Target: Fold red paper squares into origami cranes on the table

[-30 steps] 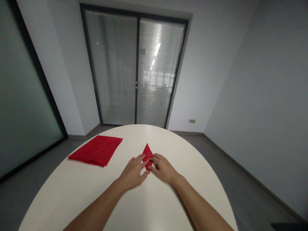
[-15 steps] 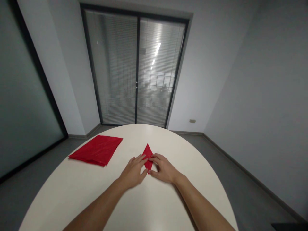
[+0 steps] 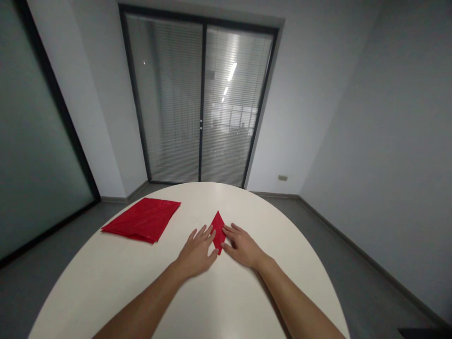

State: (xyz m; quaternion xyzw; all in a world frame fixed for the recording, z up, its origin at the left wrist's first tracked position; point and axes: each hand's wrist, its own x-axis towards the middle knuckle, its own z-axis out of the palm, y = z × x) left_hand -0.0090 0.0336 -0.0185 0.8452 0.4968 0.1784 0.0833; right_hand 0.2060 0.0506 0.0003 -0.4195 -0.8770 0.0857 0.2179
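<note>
A small red sheet of paper, folded into a narrow kite shape (image 3: 218, 227), lies on the white round table (image 3: 197, 301) with its point facing away from me. Along its left edge rests my left hand (image 3: 198, 249), fingers spread and fingertips touching the paper. My right hand (image 3: 243, 246) is at the right edge, its fingers apart and tips on or just beside the paper. Neither hand grips it. Farther left on the tabletop lies a stack of larger red sheets (image 3: 143, 219), slightly fanned at the near edge.
The table's curved rim (image 3: 212, 183) runs across the far side. Beyond it stand a dark-framed glass door with blinds (image 3: 169, 108), a frosted glass panel (image 3: 38, 141) at left and a grey wall (image 3: 395, 141) at right.
Both hands have drawn slightly apart, and the left fingers have spread and slid off the paper's middle toward its left edge. More of the red paper shows between them.
</note>
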